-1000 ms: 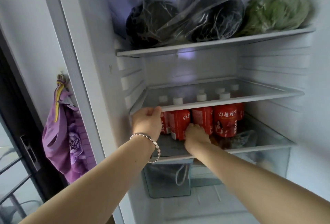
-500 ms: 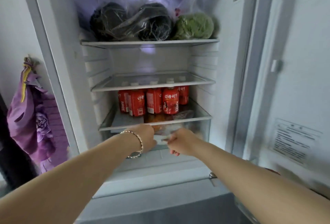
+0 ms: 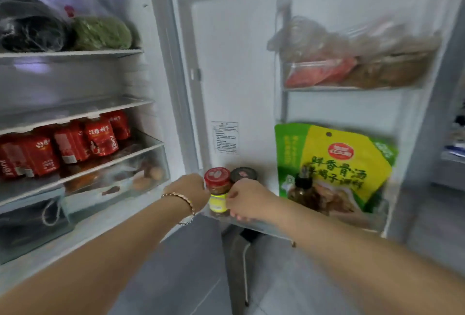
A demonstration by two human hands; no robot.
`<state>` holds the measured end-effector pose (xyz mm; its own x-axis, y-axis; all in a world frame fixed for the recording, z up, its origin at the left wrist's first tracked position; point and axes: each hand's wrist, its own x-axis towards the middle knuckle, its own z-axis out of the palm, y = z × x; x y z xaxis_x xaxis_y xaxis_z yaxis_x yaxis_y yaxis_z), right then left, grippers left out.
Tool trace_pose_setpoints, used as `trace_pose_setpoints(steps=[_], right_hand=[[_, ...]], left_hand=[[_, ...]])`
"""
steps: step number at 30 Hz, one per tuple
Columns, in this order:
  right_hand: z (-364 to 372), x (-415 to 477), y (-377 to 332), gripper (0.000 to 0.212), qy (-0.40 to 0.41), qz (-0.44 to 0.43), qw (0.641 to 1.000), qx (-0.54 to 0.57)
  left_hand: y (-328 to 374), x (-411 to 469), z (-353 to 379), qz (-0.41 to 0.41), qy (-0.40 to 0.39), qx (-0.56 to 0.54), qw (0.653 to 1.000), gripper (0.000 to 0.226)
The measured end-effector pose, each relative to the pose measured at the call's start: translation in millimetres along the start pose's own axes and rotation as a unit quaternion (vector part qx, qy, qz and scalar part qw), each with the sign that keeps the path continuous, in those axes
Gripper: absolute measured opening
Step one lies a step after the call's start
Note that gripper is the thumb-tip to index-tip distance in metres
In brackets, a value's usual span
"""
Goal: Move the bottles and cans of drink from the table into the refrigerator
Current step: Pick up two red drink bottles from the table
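Observation:
Several red drink bottles (image 3: 100,136) stand in a row on the refrigerator's lower glass shelf (image 3: 108,162), at the left. My left hand (image 3: 191,190), with a bracelet on its wrist, and my right hand (image 3: 247,199) are out of the compartment, low in front of the open door. Both hands have loosely curled fingers and I see nothing in them. A small jar with a red lid (image 3: 218,189) stands on the door's bottom rack and shows between the hands. The frame is blurred, so I cannot tell whether either hand touches the jar.
A dark-lidded jar (image 3: 243,174), a dark bottle (image 3: 303,189) and a green and yellow pouch (image 3: 339,164) share the bottom door rack. Bagged food (image 3: 352,68) fills the rack above. Bagged greens (image 3: 100,33) lie on the top shelf. A drawer (image 3: 113,184) holds eggs.
Both hands came off the bottles and out of the compartment, then swung right to the door's bottom rack. The view turned right from the shelves to the open door.

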<state>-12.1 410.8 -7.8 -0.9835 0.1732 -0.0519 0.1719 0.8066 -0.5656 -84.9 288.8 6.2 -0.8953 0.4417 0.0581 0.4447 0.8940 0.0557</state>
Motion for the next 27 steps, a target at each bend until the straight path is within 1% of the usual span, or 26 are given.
trace_pose_setpoints(steps=[1, 4, 7, 10, 11, 14, 17, 23, 27], right_hand=[[-6.7, -21.9, 15.0, 0.025, 0.024, 0.021, 0.999, 0.005], [-23.7, -82.5, 56.6, 0.028, 0.063, 0.083, 0.994, 0.011], [-39.9, -149.5, 101.2, 0.036, 0.076, 0.156, 0.985, -0.010], [-63.2, -223.6, 147.7, 0.033, 0.100, 0.262, 0.959, -0.045], [-71.6, -252.2, 162.6, 0.032, 0.109, 0.300, 0.946, -0.065], [-91.7, -321.7, 203.0, 0.022, 0.141, 0.377, 0.910, -0.096], [-104.2, -387.8, 243.7, 0.029, 0.154, 0.460, 0.869, -0.097], [-137.3, -528.2, 331.3, 0.028, 0.158, 0.568, 0.805, -0.067], [-163.5, -630.3, 383.5, 0.030, 0.169, 0.620, 0.759, -0.105]], left_hand=[[21.9, -8.2, 4.4, 0.042, -0.008, -0.011, 0.999, 0.025], [83.3, -39.2, 11.6, 0.160, -0.023, -0.025, 0.987, 0.019], [146.2, -71.0, 21.7, 0.269, -0.034, -0.030, 0.962, 0.027], [216.4, -99.6, 36.4, 0.351, -0.027, -0.020, 0.936, 0.037], [241.8, -112.6, 39.5, 0.373, -0.025, -0.011, 0.927, 0.037], [302.8, -149.2, 45.1, 0.426, -0.057, -0.017, 0.903, 0.032], [364.8, -183.8, 50.7, 0.482, -0.070, -0.006, 0.873, 0.031], [521.7, -252.7, 68.3, 0.583, -0.088, 0.023, 0.807, 0.027], [630.4, -304.8, 73.9, 0.619, -0.119, 0.002, 0.776, 0.027]])
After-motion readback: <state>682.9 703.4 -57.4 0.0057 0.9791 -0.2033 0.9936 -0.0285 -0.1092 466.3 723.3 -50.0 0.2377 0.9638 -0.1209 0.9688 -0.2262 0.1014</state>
